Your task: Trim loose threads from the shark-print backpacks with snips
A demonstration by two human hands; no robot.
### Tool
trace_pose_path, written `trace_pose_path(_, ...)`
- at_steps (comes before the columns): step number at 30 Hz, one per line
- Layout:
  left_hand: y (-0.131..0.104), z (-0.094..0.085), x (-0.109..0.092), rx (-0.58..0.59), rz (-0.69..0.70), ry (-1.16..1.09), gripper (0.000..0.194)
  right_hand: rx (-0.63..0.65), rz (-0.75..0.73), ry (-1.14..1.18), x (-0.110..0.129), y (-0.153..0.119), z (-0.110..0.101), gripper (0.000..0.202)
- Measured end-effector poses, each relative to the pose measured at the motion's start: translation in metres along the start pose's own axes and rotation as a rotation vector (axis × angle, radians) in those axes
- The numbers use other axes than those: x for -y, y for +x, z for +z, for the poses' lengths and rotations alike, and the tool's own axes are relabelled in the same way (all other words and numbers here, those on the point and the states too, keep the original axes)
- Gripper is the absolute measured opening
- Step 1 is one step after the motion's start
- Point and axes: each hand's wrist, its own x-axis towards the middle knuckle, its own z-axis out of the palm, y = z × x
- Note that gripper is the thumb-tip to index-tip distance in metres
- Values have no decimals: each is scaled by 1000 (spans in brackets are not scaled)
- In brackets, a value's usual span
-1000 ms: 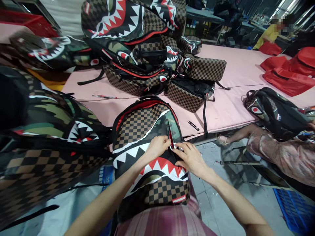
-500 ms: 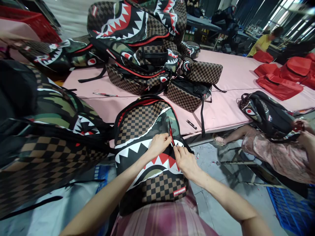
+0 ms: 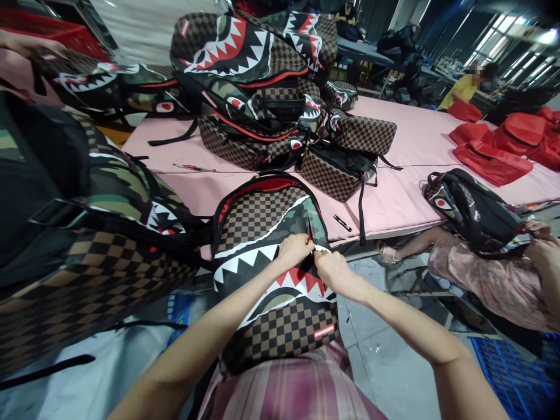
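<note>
A checkered backpack with camouflage and shark-teeth print leans on my lap against the table, its red-lined top opening unzipped. On its upper right front runs a slanted pocket zipper. My left hand is closed, with its fingertips pinching the pocket's edge beside the zipper. Just to the right and slightly lower, my right hand is also closed, pinching at the zipper's lower part. The zipper pull is hidden by my fingers.
Similar bags are heaped on the pink table. Thread snips and a pen lie there too. Another large backpack stands close on my left. On the right, a person handles a black backpack; red bags lie behind.
Both hands have drawn closer together at the zipper, and less red lining shows in the slit. The whole view has shifted slightly, moving the backpack a little right.
</note>
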Motion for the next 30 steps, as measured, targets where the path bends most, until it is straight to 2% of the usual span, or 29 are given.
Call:
trace_pose_path(6,2,-2,0,41,-3,20,27,28,-126,0,-20,18,-17,23)
trace_pose_path(9,-1,-5,1,39,-2,21,27,24,-154,-17,-25,15,-27,24)
trace_pose_path(13,-9,-8,4,12,1,21,30,124,-329,65,-21,-26,-22,27)
trace_pose_path(16,-15,-13,4,-6,16,8,33,374,-522,345,-17,-65,-4,25)
trace_pose_path(18,-20,-18,2,-15,28,-1,34,465,-529,571,-18,-75,7,22)
trace_pose_path(19,-23,-22,1,-21,37,-3,35,430,-465,711,-20,-73,10,20)
trace_pose_path(22,-35,-33,-1,-29,71,10,33,68,-160,1251,-25,-39,9,22)
trace_pose_path(24,-43,-41,0,-43,76,35,31,-102,-25,1594,-24,-8,4,27)
trace_pose_path(26,-51,-46,0,-56,62,70,30,-115,37,1812,-16,19,1,29)
trace_pose_path(27,-55,-48,-1,-58,52,89,31,-103,48,1847,-11,29,0,28)
trace_pose_path(30,-66,-46,-14,-29,61,156,31,-126,29,1717,3,40,2,24)
